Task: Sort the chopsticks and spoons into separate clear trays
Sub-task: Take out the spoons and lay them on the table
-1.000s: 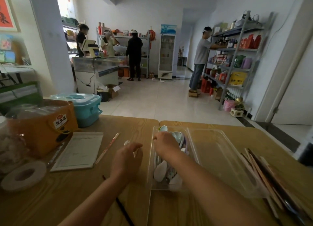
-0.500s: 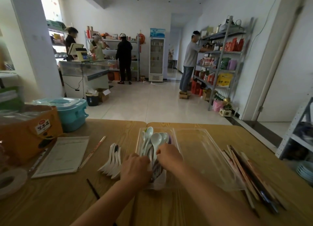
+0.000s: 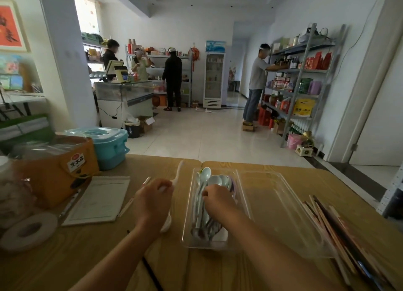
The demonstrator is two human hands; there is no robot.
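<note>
The table [image 3: 65,258] has a matt, pale wood-grain top, and the clear trays [image 3: 272,203] on it are smooth, transparent plastic that catches light along the rims, while the spoons [image 3: 214,179] in the left one look glossy and glazed, mostly white. The chopsticks [image 3: 331,229] beside the trays look like wood, some pale and bare, some dark with a sheen. The orange box [image 3: 54,177] is printed cardboard, the teal container [image 3: 111,146] smooth moulded plastic, the notepad [image 3: 98,200] matt paper, and the floor [image 3: 207,133] polished tile.
</note>
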